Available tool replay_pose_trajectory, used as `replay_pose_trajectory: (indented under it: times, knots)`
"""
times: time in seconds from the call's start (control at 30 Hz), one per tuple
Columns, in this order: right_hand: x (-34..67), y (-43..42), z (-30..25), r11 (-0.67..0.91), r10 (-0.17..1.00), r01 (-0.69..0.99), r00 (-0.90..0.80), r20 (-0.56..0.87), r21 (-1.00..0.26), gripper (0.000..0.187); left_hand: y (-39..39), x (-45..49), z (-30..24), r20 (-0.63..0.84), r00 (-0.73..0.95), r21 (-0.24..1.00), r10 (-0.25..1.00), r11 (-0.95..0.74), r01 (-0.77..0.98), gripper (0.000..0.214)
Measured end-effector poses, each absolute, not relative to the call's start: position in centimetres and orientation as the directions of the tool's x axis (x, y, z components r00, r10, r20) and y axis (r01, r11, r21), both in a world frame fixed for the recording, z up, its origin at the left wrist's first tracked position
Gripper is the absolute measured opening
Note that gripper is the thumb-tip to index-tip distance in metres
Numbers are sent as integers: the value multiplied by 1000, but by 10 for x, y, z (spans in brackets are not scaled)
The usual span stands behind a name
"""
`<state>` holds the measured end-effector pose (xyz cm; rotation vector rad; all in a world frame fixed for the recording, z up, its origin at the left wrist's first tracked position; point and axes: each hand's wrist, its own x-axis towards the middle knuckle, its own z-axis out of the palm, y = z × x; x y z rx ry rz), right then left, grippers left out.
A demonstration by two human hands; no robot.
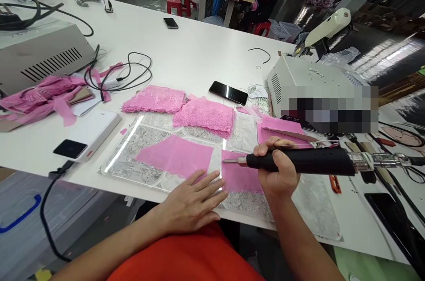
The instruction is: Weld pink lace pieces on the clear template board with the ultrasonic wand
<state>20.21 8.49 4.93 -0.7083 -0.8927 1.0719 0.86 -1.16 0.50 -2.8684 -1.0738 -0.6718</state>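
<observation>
Here, in the head view, the right hand (280, 168) wraps thumb and fingers round a thick black tool (308, 160), its slim metal tip (234, 161) over the left edge of the right-hand pink cloth (241, 179); whether they touch, I cannot tell. The left hand (194, 203) lies palm down, fingers lightly spread, gripping nothing, near the gap between that piece and the left-hand pink cloth (179, 154). Both pieces lie on a marbled grey mat (139, 148) on the desk (206, 50).

A slip of the wrist, or a tug from the cable (416, 161) behind, could send the tip into the nearby fingers or snag the cloth. Sliding fingers could crease the loose pieces.

The cloth looks thin and smooth, tapering on the left piece; behind it, two lace stacks (204, 117) look bumpy and wavy-edged. The tool's barrel is rounded.
</observation>
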Motion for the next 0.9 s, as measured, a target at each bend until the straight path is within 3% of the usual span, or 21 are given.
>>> replay_pose_trajectory:
  times: [0.5,0.9]
  knots:
    - [206,85,52,332,942,-444,198,270,-832,10,-10,8,5,368,686,167,628,-770,615,42]
    - [212,76,46,286,954,-459,59,293,-841,8,-11,8,3,370,690,145,623,-772,619,43]
